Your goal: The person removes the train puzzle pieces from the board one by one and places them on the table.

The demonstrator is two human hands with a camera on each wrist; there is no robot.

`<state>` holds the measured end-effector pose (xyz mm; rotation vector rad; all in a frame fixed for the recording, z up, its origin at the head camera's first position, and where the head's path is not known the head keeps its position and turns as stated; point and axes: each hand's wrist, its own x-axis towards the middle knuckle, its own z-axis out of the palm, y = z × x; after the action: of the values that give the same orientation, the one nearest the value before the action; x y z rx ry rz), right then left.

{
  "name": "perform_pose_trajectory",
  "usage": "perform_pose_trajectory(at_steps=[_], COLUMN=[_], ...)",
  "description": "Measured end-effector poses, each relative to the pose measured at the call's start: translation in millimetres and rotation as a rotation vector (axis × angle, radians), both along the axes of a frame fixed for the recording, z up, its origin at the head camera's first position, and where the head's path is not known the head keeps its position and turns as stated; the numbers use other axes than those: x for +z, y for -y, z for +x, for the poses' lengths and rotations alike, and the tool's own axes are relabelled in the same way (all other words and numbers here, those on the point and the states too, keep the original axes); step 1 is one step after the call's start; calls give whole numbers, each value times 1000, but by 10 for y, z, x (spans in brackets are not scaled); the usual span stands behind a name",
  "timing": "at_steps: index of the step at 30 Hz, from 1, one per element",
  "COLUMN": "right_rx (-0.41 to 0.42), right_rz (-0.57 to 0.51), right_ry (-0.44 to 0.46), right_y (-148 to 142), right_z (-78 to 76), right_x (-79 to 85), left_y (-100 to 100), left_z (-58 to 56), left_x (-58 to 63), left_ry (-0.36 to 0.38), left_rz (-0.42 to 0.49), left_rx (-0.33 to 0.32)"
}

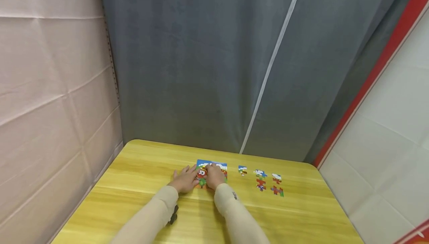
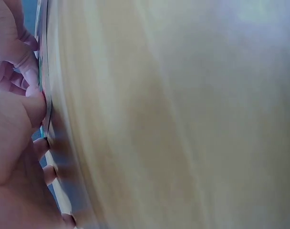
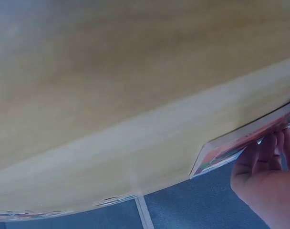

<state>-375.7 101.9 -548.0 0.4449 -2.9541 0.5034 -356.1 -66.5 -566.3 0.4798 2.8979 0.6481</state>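
Observation:
A jigsaw puzzle (image 1: 202, 162) with a blue, white, red and green cartoon picture lies flat on the wooden table, in front of the person. At its left edge, the left hand (image 1: 186, 180) lies with fingers spread and straight; in the left wrist view its thumb (image 2: 36, 109) touches the puzzle's side. The right hand (image 1: 214, 176) is over the puzzle's middle, fingers bunched and pointing down, covering part of the picture. In the right wrist view its fingertips meet the puzzle's surface (image 3: 231, 145); whether a piece is between them is hidden.
Several loose jigsaw pieces lie right of the puzzle, among them a blue-and-white piece (image 1: 260, 173) and a red piece (image 1: 277, 190). The yellow wooden table (image 1: 140, 169) ends at a grey curtain (image 1: 187, 87). A pale wall covering (image 1: 60, 117) stands at the left.

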Motion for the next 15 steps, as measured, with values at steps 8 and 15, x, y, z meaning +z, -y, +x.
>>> perform_pose_trajectory(at_steps=[8,15], right_rx=[-33,-19], right_rz=[-72,-134], right_ry=[77,107], right_y=[18,27], right_z=[5,10], right_x=[55,93], left_y=[-16,-17], left_z=[108,106], left_x=[214,206], left_ry=[-3,40], left_rz=[86,77], left_rx=[55,75])
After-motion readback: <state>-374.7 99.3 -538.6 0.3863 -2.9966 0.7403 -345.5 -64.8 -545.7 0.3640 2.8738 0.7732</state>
